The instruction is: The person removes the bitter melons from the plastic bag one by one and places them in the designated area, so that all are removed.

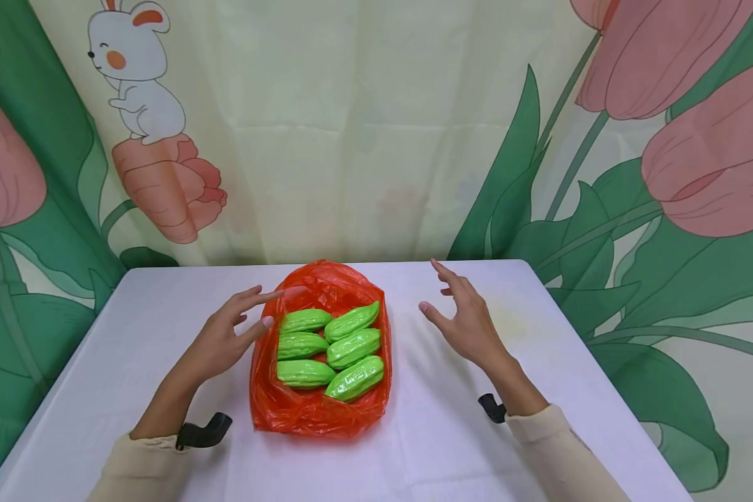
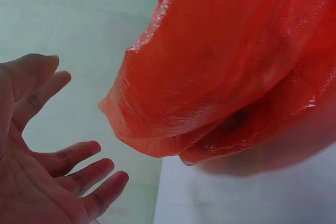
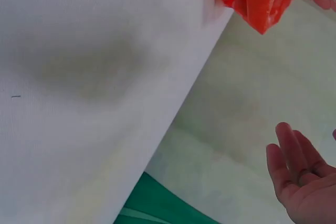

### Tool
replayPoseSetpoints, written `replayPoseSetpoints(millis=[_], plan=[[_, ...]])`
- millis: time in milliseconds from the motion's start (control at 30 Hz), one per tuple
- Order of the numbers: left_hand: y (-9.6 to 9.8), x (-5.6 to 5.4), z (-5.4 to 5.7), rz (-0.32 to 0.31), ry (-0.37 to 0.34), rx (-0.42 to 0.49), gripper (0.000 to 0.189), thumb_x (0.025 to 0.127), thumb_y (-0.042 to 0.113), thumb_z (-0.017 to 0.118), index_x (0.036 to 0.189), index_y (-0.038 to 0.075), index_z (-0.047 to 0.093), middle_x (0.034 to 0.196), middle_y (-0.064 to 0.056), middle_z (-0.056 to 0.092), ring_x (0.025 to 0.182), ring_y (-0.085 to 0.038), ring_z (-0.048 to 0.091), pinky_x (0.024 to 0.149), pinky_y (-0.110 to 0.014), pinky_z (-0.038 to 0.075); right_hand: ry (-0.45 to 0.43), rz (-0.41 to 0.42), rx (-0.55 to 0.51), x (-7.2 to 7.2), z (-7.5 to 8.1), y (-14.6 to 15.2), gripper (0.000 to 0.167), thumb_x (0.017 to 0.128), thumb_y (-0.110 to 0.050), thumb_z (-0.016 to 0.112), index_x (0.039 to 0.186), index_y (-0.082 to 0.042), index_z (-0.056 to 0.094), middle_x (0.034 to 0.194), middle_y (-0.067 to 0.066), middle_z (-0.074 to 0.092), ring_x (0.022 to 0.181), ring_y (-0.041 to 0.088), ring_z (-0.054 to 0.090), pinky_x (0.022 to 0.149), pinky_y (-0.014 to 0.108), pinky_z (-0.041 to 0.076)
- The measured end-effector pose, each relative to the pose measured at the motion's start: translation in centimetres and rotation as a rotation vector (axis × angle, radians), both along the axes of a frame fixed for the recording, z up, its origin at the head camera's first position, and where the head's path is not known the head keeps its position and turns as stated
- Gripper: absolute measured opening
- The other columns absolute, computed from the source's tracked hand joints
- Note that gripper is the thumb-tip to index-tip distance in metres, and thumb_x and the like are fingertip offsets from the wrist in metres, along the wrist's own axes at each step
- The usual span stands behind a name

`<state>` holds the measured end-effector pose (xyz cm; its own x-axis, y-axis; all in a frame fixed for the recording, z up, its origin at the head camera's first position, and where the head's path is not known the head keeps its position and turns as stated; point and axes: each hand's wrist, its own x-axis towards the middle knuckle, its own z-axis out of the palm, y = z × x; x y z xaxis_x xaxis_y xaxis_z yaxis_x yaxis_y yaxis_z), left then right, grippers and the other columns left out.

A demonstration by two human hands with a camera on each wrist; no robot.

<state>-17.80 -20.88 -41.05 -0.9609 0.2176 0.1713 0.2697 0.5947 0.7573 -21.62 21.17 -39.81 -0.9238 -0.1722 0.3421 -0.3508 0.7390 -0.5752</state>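
Observation:
A red plastic bag stands open on the table, its mouth spread wide. Inside lie several bright green, ridged bitter melons, arranged in two columns. My left hand hovers at the bag's left edge, fingers extended and spread, holding nothing. In the left wrist view the bag's side fills the upper right, apart from the fingers. To the right of the bag, my right hand is raised over the table with thumb and fingers apart, also holding nothing. The right wrist view shows its fingers relaxed.
The table has a white cloth and its far edge lies just behind the bag. A curtain printed with tulips and a rabbit hangs behind. Dark wrist-worn pieces sit at both cuffs.

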Motion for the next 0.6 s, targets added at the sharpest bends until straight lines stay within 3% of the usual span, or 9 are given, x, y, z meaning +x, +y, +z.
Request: replayPoseSetpoints(millis=[367,600], plan=[[-0.6,-0.1,-1.3,-0.030,-0.138,0.091,0.051,0.106,0.029,0.065,0.156,0.019,0.055,0.171,-0.022,0.033,0.159,-0.050,0.026,0.117,-0.073,0.039,-0.047,0.049,-0.078,-0.6,-0.2,-1.1,0.081,0.094,-0.032,0.082,0.163,-0.039,0.040,0.150,0.008,0.061,0.125,0.030,0.066,0.105,0.054,0.057],[-0.2,-0.1,-1.7,-0.021,-0.163,0.110,0.050,0.106,0.031,0.066,0.154,0.020,0.057,0.171,-0.020,0.035,0.160,-0.048,0.025,0.117,-0.073,0.040,-0.075,0.101,-0.076,-0.6,-0.4,-1.9,0.080,0.094,-0.031,0.083,0.162,-0.042,0.041,0.150,0.007,0.061,0.126,0.030,0.066,0.105,0.055,0.057]])
